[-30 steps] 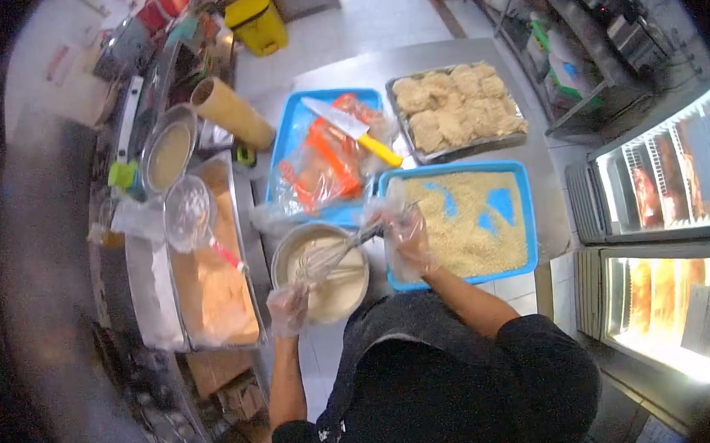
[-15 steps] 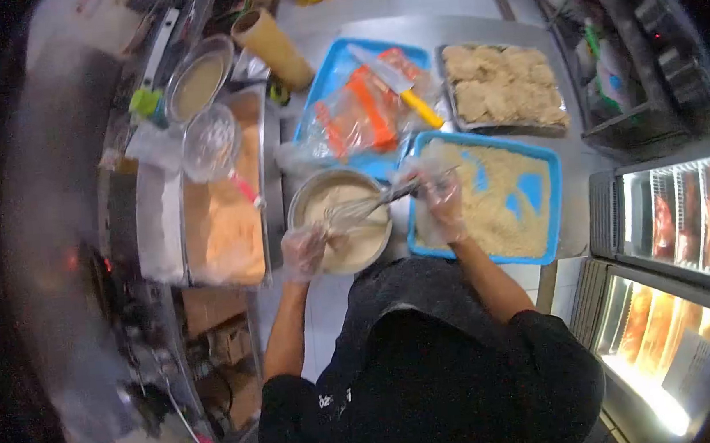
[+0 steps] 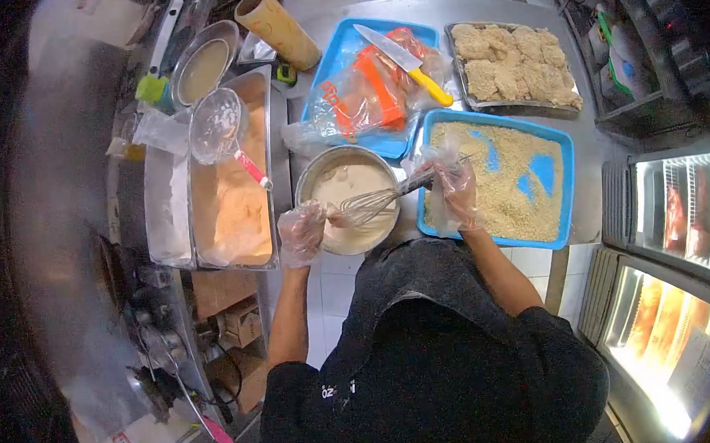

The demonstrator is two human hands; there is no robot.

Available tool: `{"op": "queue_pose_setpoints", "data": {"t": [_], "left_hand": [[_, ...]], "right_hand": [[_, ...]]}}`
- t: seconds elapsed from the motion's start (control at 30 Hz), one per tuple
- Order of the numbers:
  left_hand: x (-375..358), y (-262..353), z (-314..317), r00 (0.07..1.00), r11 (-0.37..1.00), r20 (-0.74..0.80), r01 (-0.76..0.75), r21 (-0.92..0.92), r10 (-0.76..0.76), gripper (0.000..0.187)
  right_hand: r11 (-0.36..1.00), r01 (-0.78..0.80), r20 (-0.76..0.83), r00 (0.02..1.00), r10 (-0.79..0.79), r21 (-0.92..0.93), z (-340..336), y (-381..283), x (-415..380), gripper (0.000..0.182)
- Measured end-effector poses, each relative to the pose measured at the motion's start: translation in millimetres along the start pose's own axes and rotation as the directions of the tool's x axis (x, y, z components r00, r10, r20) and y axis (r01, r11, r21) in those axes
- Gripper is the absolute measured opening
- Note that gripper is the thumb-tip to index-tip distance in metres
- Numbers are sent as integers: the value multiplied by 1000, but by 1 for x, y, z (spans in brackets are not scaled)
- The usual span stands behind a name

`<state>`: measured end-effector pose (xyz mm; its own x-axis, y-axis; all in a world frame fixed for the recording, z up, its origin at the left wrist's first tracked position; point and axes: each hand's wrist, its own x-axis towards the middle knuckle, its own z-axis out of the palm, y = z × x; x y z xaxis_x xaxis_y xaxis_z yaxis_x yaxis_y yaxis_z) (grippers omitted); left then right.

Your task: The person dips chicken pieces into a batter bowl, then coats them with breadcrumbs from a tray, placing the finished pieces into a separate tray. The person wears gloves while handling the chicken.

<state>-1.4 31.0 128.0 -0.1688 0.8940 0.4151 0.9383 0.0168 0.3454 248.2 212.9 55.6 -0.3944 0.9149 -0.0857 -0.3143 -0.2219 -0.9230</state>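
A metal bowl (image 3: 301,180) of pale, creamy batter (image 3: 344,181) stands before me, with several lumps at its surface. My right hand (image 3: 457,191), in a clear plastic glove, grips the dark handle of a wire whisk (image 3: 370,204). The whisk's wires lie over the bowl, pointing left. My left hand (image 3: 302,232), also gloved, is at the bowl's left rim with fingers closed by the wire tips; what they pinch, if anything, cannot be made out. Right of the bowl, under my right hand, lies a blue tray (image 3: 568,182) of pale crumbs (image 3: 498,203).
Left stands a metal container (image 3: 271,145) of orange powder with a red-handled strainer (image 3: 217,128) over it. Behind the bowl, a blue tray (image 3: 343,45) bears plastic bags (image 3: 363,97) and a yellow-handled knife (image 3: 410,69). Crumbed pieces (image 3: 517,66) fill a tray at back right.
The view has shifted slightly, so the table's things sit a little higher and farther right. Both hands keep nearly the same places at the bowl, with the whisk still in my right hand.
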Motion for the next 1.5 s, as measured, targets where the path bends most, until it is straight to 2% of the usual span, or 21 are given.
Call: {"op": "queue_pose_setpoints", "data": {"t": [0.03, 0.07, 0.13, 0.23, 0.3, 0.33, 0.4, 0.43, 0.47, 0.5, 0.6, 0.7, 0.8, 0.83, 0.93, 1.03, 1.13, 1.23, 1.33, 1.5], "left_hand": [[3, 4, -3, 999, 999, 3, -37, -11, 37, 22], [5, 13, -5, 996, 982, -31, 72, -172, -78, 22], [4, 26, -3, 958, 864, -53, 231, -446, -283, 22], [-3, 31, 12, 884, 654, -79, 279, -704, -461, 21], [-11, 34, 10, 942, 914, -189, 197, -355, -276, 21], [-18, 37, 9, 962, 979, -213, 141, -149, -171, 22], [-37, 46, 30, 902, 921, -269, 258, -293, -339, 17], [-42, 48, 31, 919, 940, -224, 285, -189, -324, 19], [-41, 55, 30, 932, 948, -175, 308, -83, -318, 21], [-47, 55, 37, 922, 947, -215, 312, -73, -321, 18], [-46, 54, 38, 930, 933, -85, 353, -68, -358, 18], [-33, 70, 28, 842, 827, -20, 525, -199, -539, 21], [-28, 69, 30, 752, 743, -40, 641, -191, -658, 26], [-28, 59, 35, 771, 777, -131, 593, -210, -624, 35], [-17, 51, 44, 688, 689, -43, 725, -16, -725, 43], [3, 53, 37, 572, 571, 10, 816, 93, -820, 46], [-3, 40, 49, 707, 709, -107, 705, 27, -699, 38], [18, 56, 32, 596, 601, 84, 796, 70, -799, 36], [32, 67, 33, 526, 525, 41, 835, 168, -850, 30], [4, 46, 50, 618, 617, 32, 778, 123, -786, 26]], "right_hand": [[1000, 11, -13, 1000, -11, 26, -1, 0, 0, 17], [1000, -2, -16, 1000, 3, 11, -1, -1, 0, 16], [999, -31, -14, 999, 30, -19, 2, -5, 1, 13], [994, -106, -84, 991, 107, 10, 7, -2, -2, 12], [986, -166, -79, 983, 166, 4, 13, -12, -5, 18], [981, -195, -76, 978, 194, 0, 15, -16, -6, 21], [964, -184, -140, 967, 212, 191, 15, -6, -5, 23], [943, -175, -167, 959, 228, 282, 16, 1, -4, 25], [944, -189, -180, 954, 242, 269, 15, 5, -4, 25], [945, -204, -193, 947, 256, 255, 13, 8, -3, 26], [942, -254, -212, 930, 301, 220, 12, 4, -1, 29], [931, -245, -205, 930, 304, 271, 10, 6, 0, 30], [929, -238, -163, 943, 291, 282, 10, 0, -2, 32], [931, -240, -146, 947, 287, 275, 12, -2, -2, 32], [953, -194, -165, 958, 235, 233, 12, 4, -2, 32], [944, -181, -92, 973, 213, 275, 6, 1, -2, 30], [962, -129, -105, 982, 158, 241, 8, 0, -1, 29], [939, -137, -89, 981, 174, 316, 11, -4, -2, 27], [958, -103, -88, 987, 131, 268, 16, -12, -6, 23], [957, -117, -114, 982, 152, 266, 14, -11, -4, 20]]}}
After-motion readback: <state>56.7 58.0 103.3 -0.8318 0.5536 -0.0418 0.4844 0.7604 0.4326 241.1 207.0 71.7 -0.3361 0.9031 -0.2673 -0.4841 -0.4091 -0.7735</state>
